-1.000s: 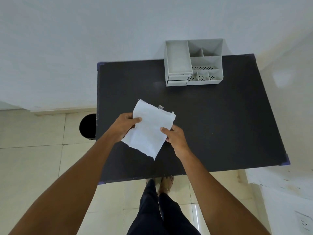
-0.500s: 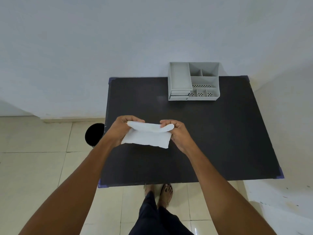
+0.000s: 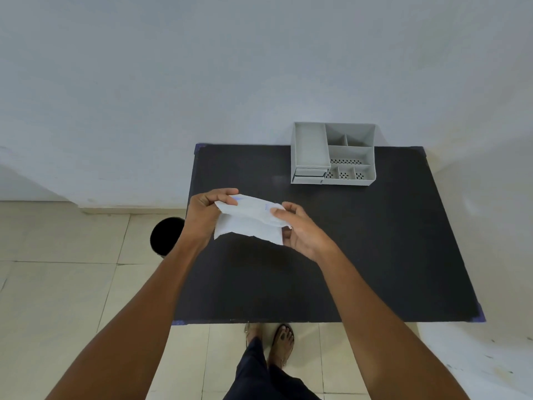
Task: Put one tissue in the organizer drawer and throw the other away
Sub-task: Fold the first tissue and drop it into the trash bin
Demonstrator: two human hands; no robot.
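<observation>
I see a black counter [image 3: 360, 255] with small purple corners, pushed up against a white wall. A grey organizer [image 3: 334, 153] sits on the counter at the far edge, close to the right corner, with open boxes on top and two little drawers [image 3: 309, 176] on its left front. The counter stands on a pale tiled floor [image 3: 72, 284], and a round black bin [image 3: 165, 236] sits on the floor just beside its left edge.

White tissue over a black table, grey organizer behind

The tissue [image 3: 248, 223] is white with faint blue marks near its top edge; the table [image 3: 360, 255] is matte black with purple corner caps. The organizer [image 3: 333, 154] is pale grey, its smaller compartments dotted with dark holes. The bin [image 3: 165, 236] is black, the floor tiles [image 3: 57, 284] cream.
</observation>
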